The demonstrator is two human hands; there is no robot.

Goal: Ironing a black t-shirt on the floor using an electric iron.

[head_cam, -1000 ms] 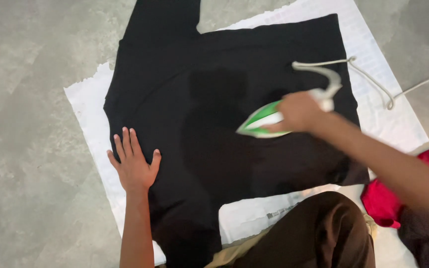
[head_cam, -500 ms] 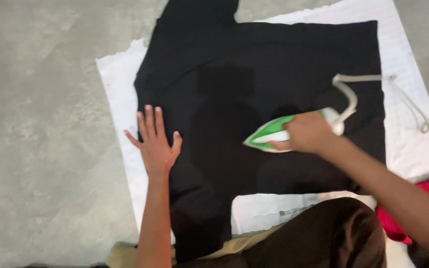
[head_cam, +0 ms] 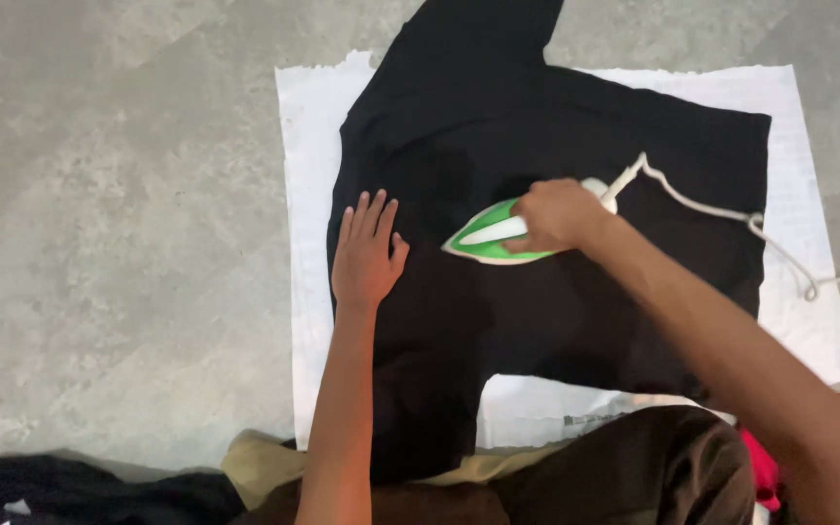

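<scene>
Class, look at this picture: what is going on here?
A person is ironing a black garment spread over a white sheet on a grey floor. The right hand grips a green and white iron resting on the fabric, its cord trailing to the right. The left hand lies flat on the garment, fingers spread.

Both arms reaching forward over the black shirt (head_cam: 556,292)

The left hand (head_cam: 367,255) is lying flat, fingers spread, on the shirt's left part; the right hand (head_cam: 554,214) is curling closed above its middle.
</scene>
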